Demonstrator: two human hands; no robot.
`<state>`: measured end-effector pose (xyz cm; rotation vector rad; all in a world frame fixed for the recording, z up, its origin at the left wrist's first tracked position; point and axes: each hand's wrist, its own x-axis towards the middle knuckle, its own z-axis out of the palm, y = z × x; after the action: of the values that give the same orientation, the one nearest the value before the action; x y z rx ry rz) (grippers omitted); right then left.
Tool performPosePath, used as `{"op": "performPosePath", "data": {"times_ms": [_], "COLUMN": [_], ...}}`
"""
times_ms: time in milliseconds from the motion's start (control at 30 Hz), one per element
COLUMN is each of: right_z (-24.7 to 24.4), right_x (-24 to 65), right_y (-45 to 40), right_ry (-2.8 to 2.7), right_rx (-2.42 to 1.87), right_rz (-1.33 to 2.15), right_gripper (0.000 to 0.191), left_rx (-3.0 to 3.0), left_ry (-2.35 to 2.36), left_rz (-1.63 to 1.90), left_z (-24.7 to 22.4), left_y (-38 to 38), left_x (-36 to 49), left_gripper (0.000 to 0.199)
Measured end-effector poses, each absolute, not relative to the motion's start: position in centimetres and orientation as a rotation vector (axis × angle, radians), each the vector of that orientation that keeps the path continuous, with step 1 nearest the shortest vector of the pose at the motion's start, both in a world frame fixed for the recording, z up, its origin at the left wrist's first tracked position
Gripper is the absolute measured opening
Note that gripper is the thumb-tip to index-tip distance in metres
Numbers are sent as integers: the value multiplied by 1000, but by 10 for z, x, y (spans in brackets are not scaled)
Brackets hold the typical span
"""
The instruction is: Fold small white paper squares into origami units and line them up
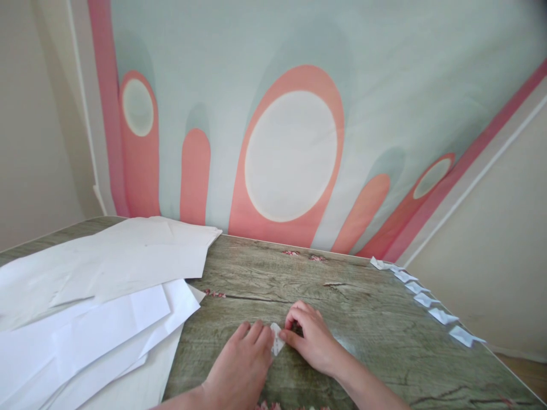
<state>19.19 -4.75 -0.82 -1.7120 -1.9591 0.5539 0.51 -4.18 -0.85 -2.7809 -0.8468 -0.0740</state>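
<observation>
A small folded white paper (277, 339), with faint marks on it, sits between my two hands just above or on the wooden-look table. My left hand (244, 360) has its fingers curled at the paper's left edge; the thumb is hidden behind the back of the hand. From the other side, my right hand (313, 339) is closed, with the thumb against the paper's right edge and the index finger bent over it. How the paper is folded underneath the fingers cannot be made out.
White paper sheets (141, 256) and cut paper strips (111, 319) overlap on the left of the table (256, 267). Several small folded paper pieces (416, 287) line its right edge. A patterned backdrop (213, 68) hangs behind the far edge.
</observation>
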Motion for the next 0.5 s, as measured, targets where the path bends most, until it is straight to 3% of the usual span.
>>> {"op": "performPosePath", "data": {"times_ms": [333, 500], "right_z": [-6, -6], "right_x": [197, 196], "right_y": [-44, -44], "right_ry": [-1966, -1952], "right_rx": [-1671, -1664], "right_rz": [623, 608], "right_gripper": [9, 11], "left_rx": [-2798, -2826], "left_ry": [-844, -832], "left_rz": [-97, -56], "left_z": [-12, -15], "left_y": [-40, -39], "left_x": [2, 2], "left_gripper": [31, 26]}}
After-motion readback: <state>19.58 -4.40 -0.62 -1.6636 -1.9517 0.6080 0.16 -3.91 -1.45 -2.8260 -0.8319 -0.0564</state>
